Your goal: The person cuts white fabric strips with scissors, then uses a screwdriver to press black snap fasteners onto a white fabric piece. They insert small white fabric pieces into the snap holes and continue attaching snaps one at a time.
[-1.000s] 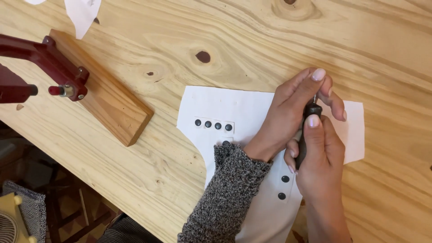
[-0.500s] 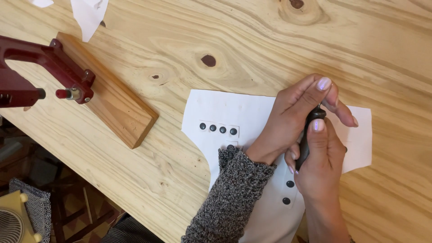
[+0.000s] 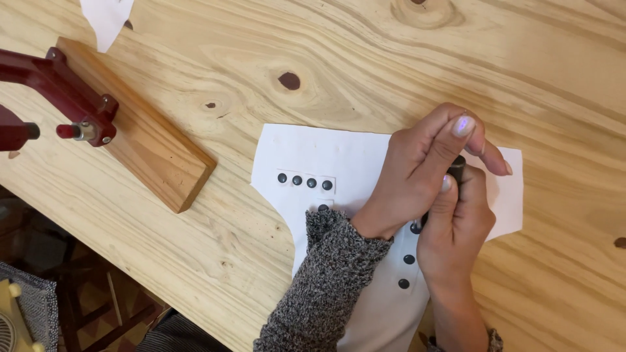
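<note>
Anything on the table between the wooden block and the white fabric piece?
Nothing: head view shows only bare table between the wooden block and the white fabric piece.
</note>
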